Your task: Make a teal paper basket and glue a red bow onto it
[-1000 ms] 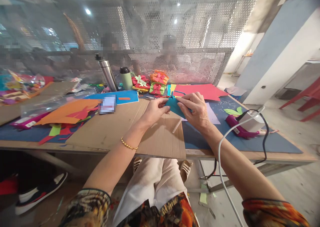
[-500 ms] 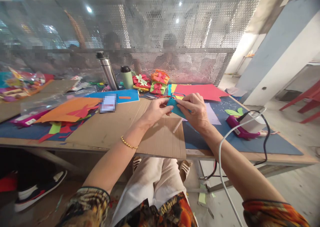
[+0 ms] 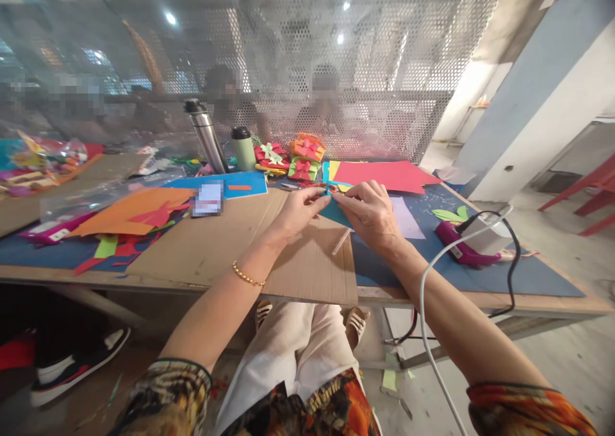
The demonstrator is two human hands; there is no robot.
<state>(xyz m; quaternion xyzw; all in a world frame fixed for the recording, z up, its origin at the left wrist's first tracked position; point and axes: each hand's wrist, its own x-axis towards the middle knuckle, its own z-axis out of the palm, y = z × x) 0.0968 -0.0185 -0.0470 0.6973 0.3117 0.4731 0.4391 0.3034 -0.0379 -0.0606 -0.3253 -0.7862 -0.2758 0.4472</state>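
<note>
Left hand (image 3: pixel 298 215): pinching the small teal paper piece (image 3: pixel 336 213)
Right hand (image 3: pixel 375 215): fingertips close together on it too
Teal piece: above the brown cardboard sheet's (image 3: pixel 230 250) far right corner

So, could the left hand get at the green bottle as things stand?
Probably yes: the green bottle stands upright, with only low things, like the cardboard and blue board, seemingly between it and the left hand. That hand pinches the teal paper, though, and would likely let go first.
</note>
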